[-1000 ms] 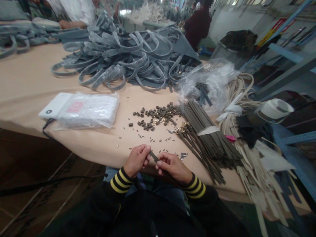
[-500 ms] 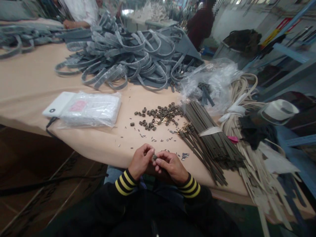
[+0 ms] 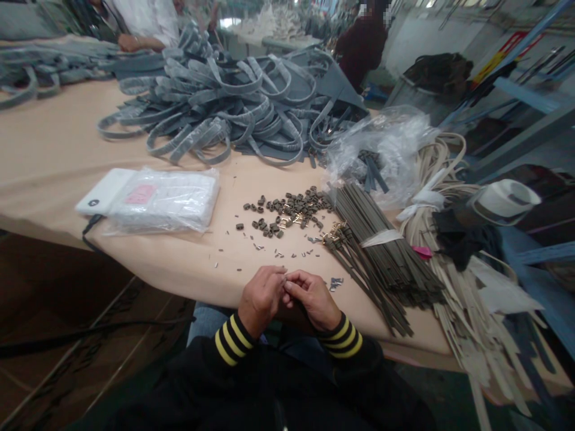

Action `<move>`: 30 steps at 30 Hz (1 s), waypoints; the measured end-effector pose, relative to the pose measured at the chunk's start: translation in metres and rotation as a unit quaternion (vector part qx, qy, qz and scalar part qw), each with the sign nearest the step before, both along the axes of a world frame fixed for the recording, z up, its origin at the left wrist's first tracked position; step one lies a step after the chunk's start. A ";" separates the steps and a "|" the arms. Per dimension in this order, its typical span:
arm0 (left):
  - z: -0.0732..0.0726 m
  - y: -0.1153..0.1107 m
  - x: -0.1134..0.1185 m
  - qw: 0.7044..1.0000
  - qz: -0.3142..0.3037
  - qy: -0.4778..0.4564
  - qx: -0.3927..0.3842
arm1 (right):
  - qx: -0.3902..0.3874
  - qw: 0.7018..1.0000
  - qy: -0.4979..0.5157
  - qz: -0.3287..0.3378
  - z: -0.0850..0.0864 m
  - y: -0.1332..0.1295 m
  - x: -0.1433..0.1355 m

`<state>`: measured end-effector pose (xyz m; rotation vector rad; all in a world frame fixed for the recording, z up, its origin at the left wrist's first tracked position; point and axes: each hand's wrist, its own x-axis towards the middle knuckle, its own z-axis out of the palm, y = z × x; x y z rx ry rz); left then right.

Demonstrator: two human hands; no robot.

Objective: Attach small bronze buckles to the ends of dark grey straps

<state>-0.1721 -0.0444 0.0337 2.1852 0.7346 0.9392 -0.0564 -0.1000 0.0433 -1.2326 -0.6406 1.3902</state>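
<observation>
My left hand (image 3: 262,297) and my right hand (image 3: 313,297) meet at the fingertips over the table's front edge. Both have curled fingers, pinched around something small that the fingers mostly hide. Just beyond them, small metal bits lie scattered on the tan tabletop (image 3: 175,263). Farther back sits a heap of small dark olive loops (image 3: 291,206) with a few gold-coloured pieces among them. To the right of my hands lies a bundle of dark olive straps (image 3: 381,239), tied with a white band. A small cluster of silver pieces (image 3: 335,284) rests beside my right hand.
Grey straps (image 3: 233,108) are piled at the back. A plastic-wrapped white package (image 3: 166,200) lies left, beside a white device (image 3: 105,191). A clear bag (image 3: 386,149) and cream cords (image 3: 435,179) are at right. A person's hand (image 3: 130,42) and another person (image 3: 362,45) show behind.
My left hand has rolled over, its back now facing up, and hides the small olive piece that showed between my fingertips. My right hand has barely moved.
</observation>
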 end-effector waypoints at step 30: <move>0.014 0.025 0.001 0.878 0.014 -0.072 -0.474 | -0.023 0.999 -0.019 0.019 -0.009 0.002 0.010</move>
